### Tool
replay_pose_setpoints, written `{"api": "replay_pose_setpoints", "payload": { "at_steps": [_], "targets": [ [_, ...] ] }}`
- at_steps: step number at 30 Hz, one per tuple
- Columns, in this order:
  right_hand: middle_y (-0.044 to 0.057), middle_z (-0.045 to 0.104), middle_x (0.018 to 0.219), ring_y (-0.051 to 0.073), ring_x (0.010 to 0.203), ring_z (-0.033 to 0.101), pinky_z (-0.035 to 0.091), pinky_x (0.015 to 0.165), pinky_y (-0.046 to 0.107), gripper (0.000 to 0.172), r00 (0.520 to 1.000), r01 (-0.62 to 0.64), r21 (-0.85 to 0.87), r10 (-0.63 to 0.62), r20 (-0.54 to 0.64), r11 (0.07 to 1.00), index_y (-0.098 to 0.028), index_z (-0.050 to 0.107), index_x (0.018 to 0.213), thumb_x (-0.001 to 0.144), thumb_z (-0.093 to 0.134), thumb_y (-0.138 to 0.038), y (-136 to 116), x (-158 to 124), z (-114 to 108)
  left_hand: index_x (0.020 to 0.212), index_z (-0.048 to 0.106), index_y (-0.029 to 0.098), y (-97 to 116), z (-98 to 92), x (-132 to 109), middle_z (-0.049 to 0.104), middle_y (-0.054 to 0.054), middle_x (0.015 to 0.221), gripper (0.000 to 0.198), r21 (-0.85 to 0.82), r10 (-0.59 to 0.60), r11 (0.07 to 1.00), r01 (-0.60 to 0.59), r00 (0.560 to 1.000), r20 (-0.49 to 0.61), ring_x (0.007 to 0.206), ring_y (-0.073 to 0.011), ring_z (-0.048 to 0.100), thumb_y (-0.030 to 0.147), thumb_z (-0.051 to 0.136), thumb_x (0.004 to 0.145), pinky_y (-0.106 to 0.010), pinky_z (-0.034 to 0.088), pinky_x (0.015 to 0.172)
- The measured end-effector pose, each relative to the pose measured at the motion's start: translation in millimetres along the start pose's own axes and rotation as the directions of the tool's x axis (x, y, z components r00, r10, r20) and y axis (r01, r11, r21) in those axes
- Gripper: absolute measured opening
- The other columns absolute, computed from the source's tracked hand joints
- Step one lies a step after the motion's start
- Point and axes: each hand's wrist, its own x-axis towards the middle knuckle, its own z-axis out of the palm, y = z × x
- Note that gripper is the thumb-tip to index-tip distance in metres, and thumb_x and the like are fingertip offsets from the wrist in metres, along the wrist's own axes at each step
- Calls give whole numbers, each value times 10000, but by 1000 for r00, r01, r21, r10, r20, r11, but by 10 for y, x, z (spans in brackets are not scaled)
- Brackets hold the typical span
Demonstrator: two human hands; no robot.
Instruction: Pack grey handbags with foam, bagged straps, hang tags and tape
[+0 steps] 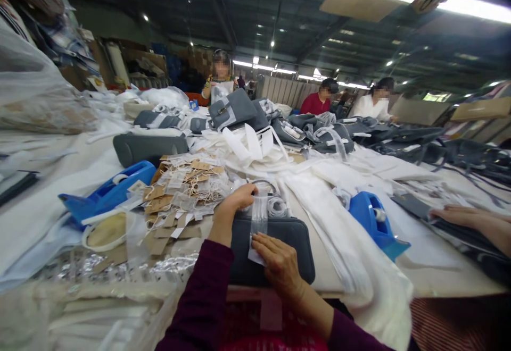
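Observation:
A dark grey handbag (293, 244) lies on the table in front of me, with a clear plastic strip (259, 210) running down over its top edge and front. My left hand (237, 200) is closed at the bag's upper left edge, its fingertips by the top of the strip; part of its grip is hidden. My right hand (277, 259) presses the strip's lower end to the bag front, fingers together and bent. Beside the strip, at the bag's top, sits a roll wrapped in white (277, 207).
Left are a blue tape dispenser (109, 191), a tape roll (106, 230) and a heap of tags (179, 189). Another blue dispenser (371, 220) stands right. Bags (235, 107) and white wrapping (251, 146) lie behind. A co-worker's hand (471, 218) rests on dark material at right.

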Motion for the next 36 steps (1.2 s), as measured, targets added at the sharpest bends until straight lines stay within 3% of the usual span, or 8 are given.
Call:
{"api": "replay_pose_setpoints", "payload": {
  "at_steps": [7,13,19,24,28,31,33,36],
  "targets": [
    [60,691,1164,184,1110,630,538,931,348,430,997,-7,139,19,-81,990,-202,641,1162,872,381,-19,45,-43,-29,740,675,185,-58,39,199,697,-17,758,358,87,42,995,-44,999,27,750,-192,607,-19,530,484,-251,466,719],
    [79,691,1158,210,1121,619,547,909,370,398,993,27,135,-11,-117,990,-182,629,1171,878,413,-22,40,17,-78,703,701,199,-146,-8,348,684,18,674,315,83,41,995,-48,995,86,662,-161,611,4,617,471,-218,480,646],
    [71,698,1149,205,1111,627,518,961,407,386,999,43,73,-41,-23,996,-190,638,1151,894,383,-58,62,0,-71,549,643,212,-155,214,414,639,-21,623,213,158,-77,983,94,991,-109,742,-202,615,0,638,529,-254,469,701],
    [69,697,1154,215,1133,618,349,1114,555,393,997,73,11,-73,24,997,-204,641,1149,888,392,-47,36,-44,-39,520,621,208,-107,287,385,626,-33,619,210,175,-94,977,121,984,-153,780,-219,615,1,628,556,-280,466,754],
    [121,624,1271,229,1249,529,456,1055,467,446,992,88,-37,-84,97,995,-163,629,1178,850,379,6,11,-129,-4,547,641,213,-97,232,368,629,-27,617,247,167,-34,985,54,992,-120,752,-228,615,-28,583,538,-323,467,790],
    [158,620,1246,235,1279,496,472,1042,432,474,989,72,-48,-65,134,996,-140,616,1206,827,391,34,6,-181,-12,617,685,205,-21,120,315,660,-30,672,309,135,72,989,-63,996,-62,756,-230,626,-49,530,534,-334,475,813],
    [168,626,1210,239,1276,495,479,1033,426,475,989,68,-32,-63,132,997,-134,617,1206,818,403,38,3,-195,-30,692,711,196,78,34,181,693,-39,786,375,107,163,982,-158,986,-40,846,-221,635,-59,473,557,-320,467,872],
    [163,609,1230,241,1268,501,477,1031,436,464,988,66,-12,-64,143,998,-150,620,1198,817,417,22,-1,-195,-53,803,732,202,222,-27,-235,712,-29,957,475,50,308,950,-308,951,3,977,-183,629,-65,395,602,-286,434,965]
  ]
}}
